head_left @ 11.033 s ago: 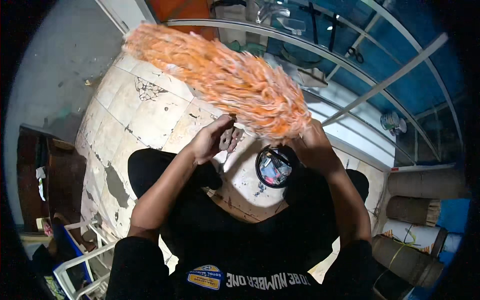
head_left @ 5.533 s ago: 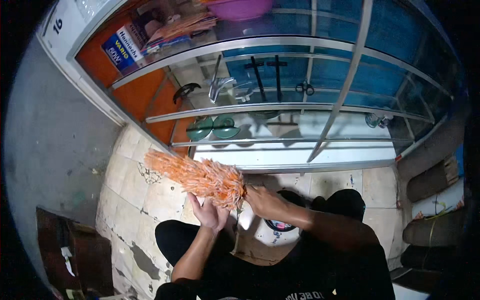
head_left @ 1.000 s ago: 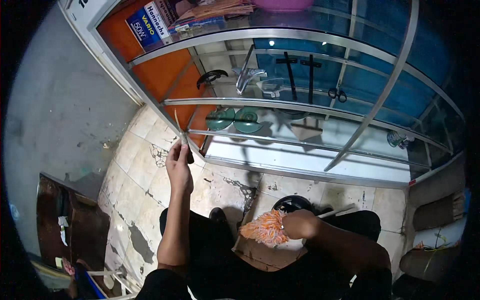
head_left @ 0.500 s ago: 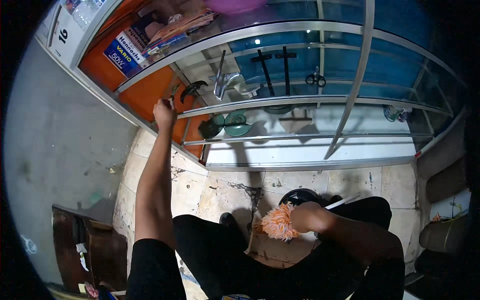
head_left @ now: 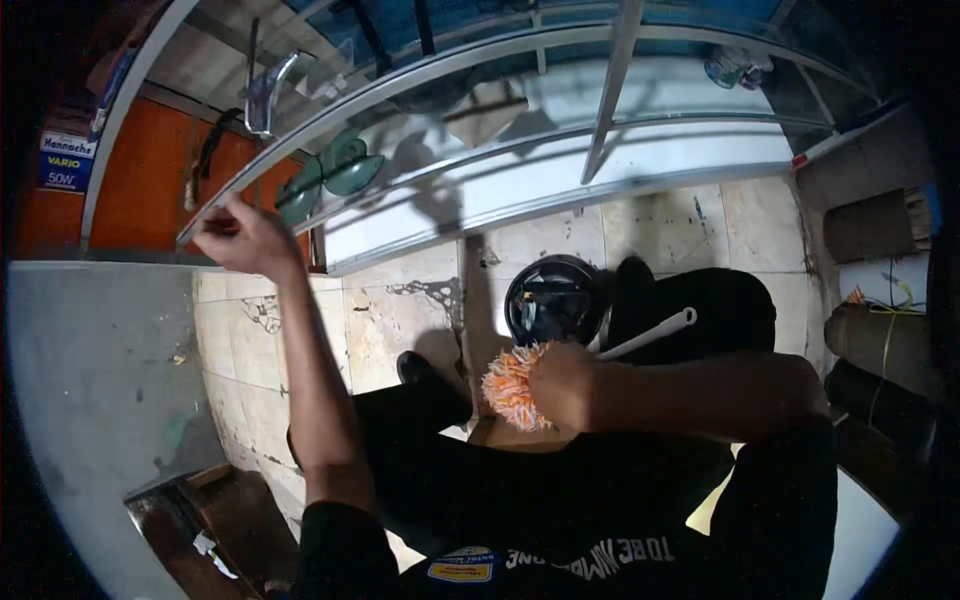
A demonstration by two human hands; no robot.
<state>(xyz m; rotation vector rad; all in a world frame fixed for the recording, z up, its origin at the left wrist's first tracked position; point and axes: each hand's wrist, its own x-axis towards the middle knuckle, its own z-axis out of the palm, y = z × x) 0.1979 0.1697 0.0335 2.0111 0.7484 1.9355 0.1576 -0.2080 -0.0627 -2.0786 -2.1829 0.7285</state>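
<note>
Hands apart: R hand (head_left: 563, 385) clamped on an orange-white duster (head_left: 508, 388) between the knees (head_left: 712, 298), L hand (head_left: 252, 240) curled by the glass cabinet (head_left: 690, 150), contents I can't tell; step's apparently a reach, next prob. calling for light touch.

Floor tiles (head_left: 245, 350): pale, with dark chipped patches
Brown wooden box (head_left: 238, 515): lower left (a white scrap (head_left: 208, 547) lies against it)
Rolls (head_left: 868, 228): brownish, along the right edge
Blue-and-white carton (head_left: 66, 165): upper left
Green round pieces (head_left: 350, 168): two, side by side
</note>
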